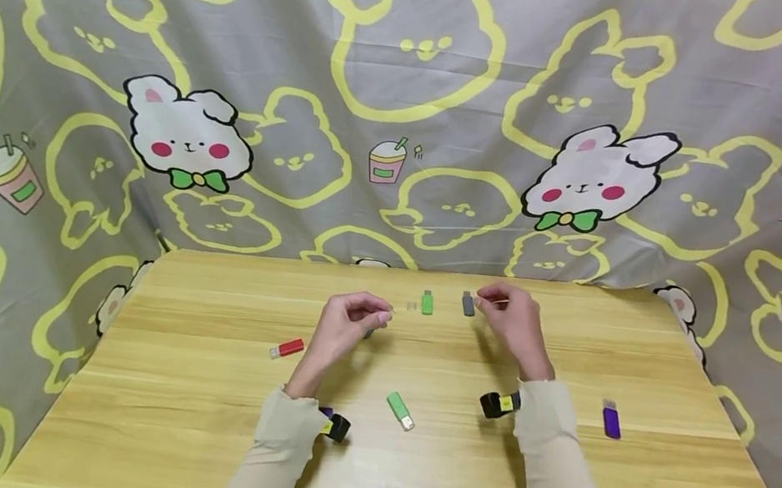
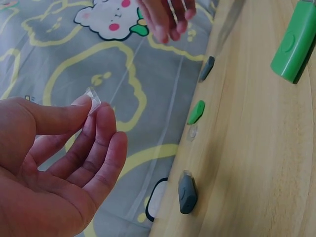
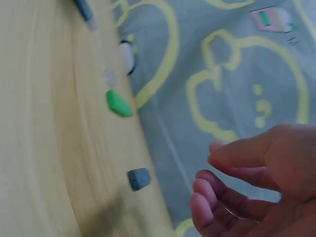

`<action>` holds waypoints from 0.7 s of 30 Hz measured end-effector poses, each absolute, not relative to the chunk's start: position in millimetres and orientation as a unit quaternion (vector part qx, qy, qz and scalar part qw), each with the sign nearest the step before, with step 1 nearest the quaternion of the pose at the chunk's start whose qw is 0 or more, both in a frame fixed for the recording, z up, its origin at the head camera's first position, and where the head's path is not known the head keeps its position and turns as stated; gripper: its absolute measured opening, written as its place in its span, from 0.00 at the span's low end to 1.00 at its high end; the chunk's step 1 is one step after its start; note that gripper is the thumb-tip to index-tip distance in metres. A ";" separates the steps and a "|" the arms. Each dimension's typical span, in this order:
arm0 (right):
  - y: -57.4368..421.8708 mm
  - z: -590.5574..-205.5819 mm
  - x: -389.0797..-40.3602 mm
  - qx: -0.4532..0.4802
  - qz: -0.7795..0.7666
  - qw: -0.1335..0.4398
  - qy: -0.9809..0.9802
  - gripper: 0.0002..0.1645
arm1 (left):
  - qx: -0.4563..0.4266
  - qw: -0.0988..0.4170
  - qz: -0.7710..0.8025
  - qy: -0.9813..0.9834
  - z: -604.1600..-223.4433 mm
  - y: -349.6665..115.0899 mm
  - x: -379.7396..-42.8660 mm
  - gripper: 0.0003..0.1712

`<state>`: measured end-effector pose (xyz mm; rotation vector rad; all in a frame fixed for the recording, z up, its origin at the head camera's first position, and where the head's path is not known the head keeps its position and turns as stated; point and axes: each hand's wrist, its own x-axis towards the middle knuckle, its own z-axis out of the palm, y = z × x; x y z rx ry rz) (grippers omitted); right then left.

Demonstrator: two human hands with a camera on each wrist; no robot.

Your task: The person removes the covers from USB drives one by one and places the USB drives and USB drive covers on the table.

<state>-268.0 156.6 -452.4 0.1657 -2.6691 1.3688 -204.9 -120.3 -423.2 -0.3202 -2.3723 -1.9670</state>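
My left hand [image 1: 342,328] is raised over the back of the table, pinching a small clear plastic cap [image 2: 92,101] between thumb and index finger. Beneath it lies a dark grey USB stick [image 2: 187,195], mostly hidden by the hand in the head view. My right hand [image 1: 516,323] hovers beside another dark grey USB stick [image 1: 469,305], its fingers loosely bent and thumb apart, nothing between them. Between the two hands, a green USB stick [image 1: 427,303] lies near the far edge, with a loose clear cap [image 1: 412,306] to its left.
Another green USB stick [image 1: 400,409] lies mid-table between the forearms. A red one [image 1: 290,348] is left of the left wrist, a purple one [image 1: 611,420] right of the right arm. Something purple [image 1: 326,411] peeks out by the left cuff. A patterned curtain [image 1: 440,218] borders the table [image 1: 183,415].
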 end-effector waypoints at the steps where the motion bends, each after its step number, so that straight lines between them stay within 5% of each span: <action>1: 157.2 -451.0 -262.5 0.063 0.458 0.073 -0.884 0.10 | -0.103 0.021 -0.633 -0.767 -423.5 -120.7 -205.4 0.08; 10: 169.3 -445.9 -228.6 0.075 0.452 0.106 -0.882 0.10 | -0.098 0.031 -0.617 -0.780 -458.3 -120.2 -223.5 0.08; 21: 185.3 -432.9 -215.0 0.085 0.446 0.081 -0.887 0.14 | -0.116 0.043 -0.560 -0.819 -449.3 -100.6 -246.1 0.07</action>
